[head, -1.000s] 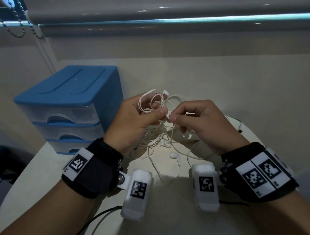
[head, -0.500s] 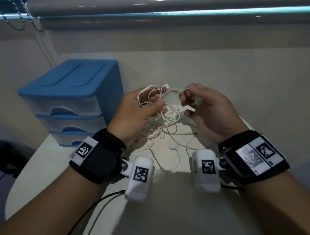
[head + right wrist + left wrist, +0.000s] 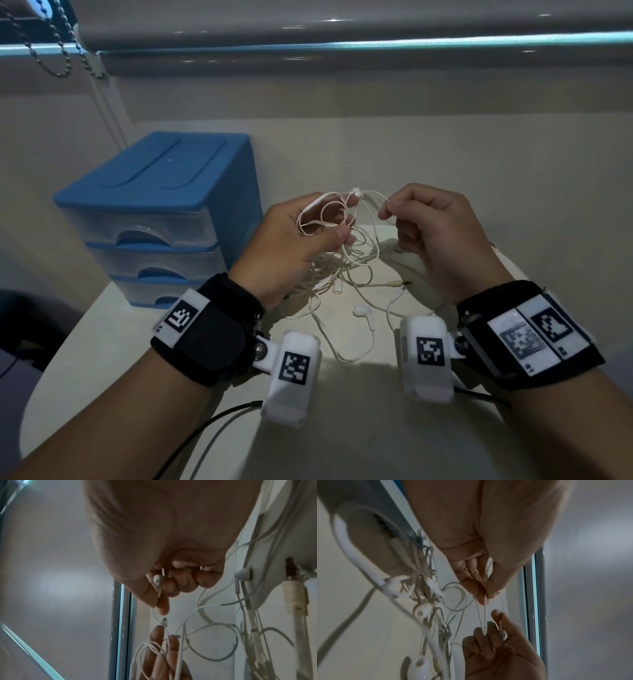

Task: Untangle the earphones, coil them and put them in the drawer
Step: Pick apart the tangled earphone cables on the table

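The white earphones (image 3: 346,263) are a tangled bunch, partly lifted off the table. My left hand (image 3: 342,233) grips several loops of the cable between thumb and fingers; the left wrist view shows the pinch (image 3: 485,595). My right hand (image 3: 385,212) pinches a strand just right of it, with one earbud (image 3: 157,580) tucked against its fingers. The hands stand a little apart with cable stretched between them. Another earbud (image 3: 361,311) and the jack plug (image 3: 397,283) lie on the table below. The blue drawer unit (image 3: 154,205) stands at the left, all three drawers shut.
A pale rounded object (image 3: 406,262) lies on the table (image 3: 359,428) under my right hand. A wall and a window blind with a bead chain (image 3: 58,65) are behind. Dark leads (image 3: 212,421) run from the wrist cameras over the near table.
My right hand has drawn away from the left thumb, up and to the right, pulling a strand out of the bunch. The left hand keeps its hold on the loops.
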Demonstrator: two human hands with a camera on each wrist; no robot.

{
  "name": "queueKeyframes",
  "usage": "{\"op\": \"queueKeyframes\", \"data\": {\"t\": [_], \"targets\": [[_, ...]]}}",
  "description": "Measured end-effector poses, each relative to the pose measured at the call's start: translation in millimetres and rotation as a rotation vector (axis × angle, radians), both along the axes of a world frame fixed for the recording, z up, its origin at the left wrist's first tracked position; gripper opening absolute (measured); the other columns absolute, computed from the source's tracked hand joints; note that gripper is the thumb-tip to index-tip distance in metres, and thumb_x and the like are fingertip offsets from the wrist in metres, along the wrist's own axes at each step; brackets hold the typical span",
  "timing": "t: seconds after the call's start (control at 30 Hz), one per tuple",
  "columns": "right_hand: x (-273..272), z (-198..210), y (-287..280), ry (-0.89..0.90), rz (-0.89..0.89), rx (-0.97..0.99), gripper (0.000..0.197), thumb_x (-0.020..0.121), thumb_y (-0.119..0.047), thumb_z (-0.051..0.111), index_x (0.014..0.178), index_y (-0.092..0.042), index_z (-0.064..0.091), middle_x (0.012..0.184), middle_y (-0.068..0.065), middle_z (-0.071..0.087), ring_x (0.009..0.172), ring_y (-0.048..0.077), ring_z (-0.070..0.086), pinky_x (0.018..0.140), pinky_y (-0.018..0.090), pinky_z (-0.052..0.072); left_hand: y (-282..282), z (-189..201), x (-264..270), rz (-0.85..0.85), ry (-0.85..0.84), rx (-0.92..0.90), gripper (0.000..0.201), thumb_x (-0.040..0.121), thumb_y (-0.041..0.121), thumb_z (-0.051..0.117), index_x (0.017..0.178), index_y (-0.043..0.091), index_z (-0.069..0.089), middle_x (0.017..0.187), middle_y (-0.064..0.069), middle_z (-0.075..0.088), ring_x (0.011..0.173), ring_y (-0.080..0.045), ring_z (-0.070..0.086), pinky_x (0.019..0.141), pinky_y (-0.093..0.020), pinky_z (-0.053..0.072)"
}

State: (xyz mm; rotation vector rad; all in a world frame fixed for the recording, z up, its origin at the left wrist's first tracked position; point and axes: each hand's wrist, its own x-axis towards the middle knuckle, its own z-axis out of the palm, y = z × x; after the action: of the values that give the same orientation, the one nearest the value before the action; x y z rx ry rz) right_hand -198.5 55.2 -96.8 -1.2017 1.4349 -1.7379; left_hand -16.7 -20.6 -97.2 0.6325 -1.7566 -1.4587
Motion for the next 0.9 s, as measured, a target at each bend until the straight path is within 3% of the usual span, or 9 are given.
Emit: {"op": "queueKeyframes", "data": {"t": [0.13, 0.23, 0.3, 0.4, 0.5, 0.57, 0.7, 0.83, 0.9], "targets": [[-0.1, 2.1, 2.9, -0.119, -0.052, -0.044, 0.029, 0.083, 0.006, 0.046, 0.055, -0.003, 0.047, 0.058, 0.008, 0.023, 0.052, 0.018, 0.019, 0.048, 0.024, 0.022, 1.5, 1.3, 0.4, -0.002, 0.006, -0.005, 0.032, 0.093, -0.003, 0.067, 0.12, 0.013, 0.072, 0.115, -0.003, 0.076, 0.088, -0.018, 0.074, 0.091, -0.032, 0.059], [-2.1, 0.3, 3.7, -0.039, -0.05, -0.023, 0.025, 0.079, -0.002, 0.049, 0.053, -0.004, 0.052, 0.055, 0.007, 0.024, 0.05, 0.017, 0.018, 0.049, 0.023, 0.023, 1.5, 1.4, 0.1, -0.007, 0.002, -0.013, 0.033, 0.093, -0.002, 0.068, 0.122, 0.014, 0.071, 0.119, 0.0, 0.075, 0.092, -0.019, 0.074, 0.093, -0.035, 0.059], [-0.2, -0.7, 3.0, 0.056, -0.014, 0.003, 0.022, 0.078, -0.008, 0.054, 0.059, -0.004, 0.064, 0.048, 0.002, 0.029, 0.047, 0.016, 0.021, 0.05, 0.024, 0.022, 1.1, 1.6, 0.3, -0.008, -0.007, -0.014, 0.034, 0.093, -0.001, 0.068, 0.123, 0.014, 0.071, 0.118, -0.002, 0.075, 0.095, -0.021, 0.075, 0.094, -0.036, 0.059], [3.5, -1.0, 1.7, 0.089, 0.016, 0.02, 0.017, 0.08, -0.008, 0.061, 0.072, -0.003, 0.075, 0.05, 0.008, 0.035, 0.047, 0.015, 0.022, 0.049, 0.024, 0.021, 0.8, 1.0, 0.7, -0.019, -0.009, -0.014, 0.035, 0.093, -0.002, 0.068, 0.124, 0.014, 0.071, 0.119, -0.003, 0.075, 0.102, -0.026, 0.074, 0.097, -0.04, 0.058], [3.0, -1.0, 1.9, 0.122, -0.008, 0.023, 0.014, 0.088, 0.001, 0.065, 0.081, -0.002, 0.076, 0.048, -0.01, 0.047, 0.046, 0.015, 0.026, 0.049, 0.025, 0.023, -0.3, -0.5, 0.8, -0.025, -0.004, -0.02, 0.035, 0.092, -0.003, 0.067, 0.123, 0.012, 0.071, 0.118, -0.005, 0.075, 0.101, -0.028, 0.074, 0.096, -0.039, 0.058], [3.5, -1.8, 2.6, 0.147, 0.022, 0.012, 0.012, 0.089, 0.0, 0.069, 0.081, -0.003, 0.077, 0.055, -0.009, 0.055, 0.045, 0.01, 0.035, 0.048, 0.024, 0.029, -0.4, -0.8, 0.9, -0.031, 0.002, -0.027, 0.034, 0.092, -0.003, 0.067, 0.123, 0.011, 0.071, 0.116, -0.006, 0.076, 0.101, -0.027, 0.074, 0.095, -0.036, 0.059], [7.7, -3.9, 2.3, 0.193, 0.118, 0.017, 0.012, 0.088, 0.001, 0.071, 0.079, -0.005, 0.076, 0.064, -0.01, 0.067, 0.051, -0.001, 0.054, 0.054, 0.008, 0.038, -0.2, -1.6, 0.7, -0.036, 0.024, -0.027, 0.032, 0.093, -0.002, 0.067, 0.123, 0.007, 0.071, 0.112, -0.01, 0.077, 0.104, -0.031, 0.073, 0.095, -0.036, 0.058], [2.9, -7.8, -2.1, 0.193, 0.034, 0.083, 0.004, 0.09, -0.007, 0.072, 0.087, -0.008, 0.075, 0.057, -0.017, 0.056, 0.05, 0.0, 0.048, 0.056, 0.013, 0.036, -1.5, -2.5, -0.5, -0.005, 0.056, -0.044, 0.027, 0.092, 0.0, 0.069, 0.118, 0.004, 0.073, 0.104, -0.017, 0.077, 0.092, -0.023, 0.073, 0.09, -0.036, 0.059], [1.1, -7.3, -2.3, 0.18, -0.015, 0.102, 0.008, 0.087, -0.014, 0.076, 0.094, -0.017, 0.073, 0.074, -0.013, 0.062, 0.059, 0.005, 0.056, 0.059, 0.02, 0.043, -1.3, -2.5, -1.3, 0.016, 0.076, -0.035, 0.024, 0.091, -0.001, 0.07, 0.114, 0.004, 0.075, 0.099, -0.015, 0.077, 0.087, -0.018, 0.073, 0.084, -0.031, 0.059]]}}
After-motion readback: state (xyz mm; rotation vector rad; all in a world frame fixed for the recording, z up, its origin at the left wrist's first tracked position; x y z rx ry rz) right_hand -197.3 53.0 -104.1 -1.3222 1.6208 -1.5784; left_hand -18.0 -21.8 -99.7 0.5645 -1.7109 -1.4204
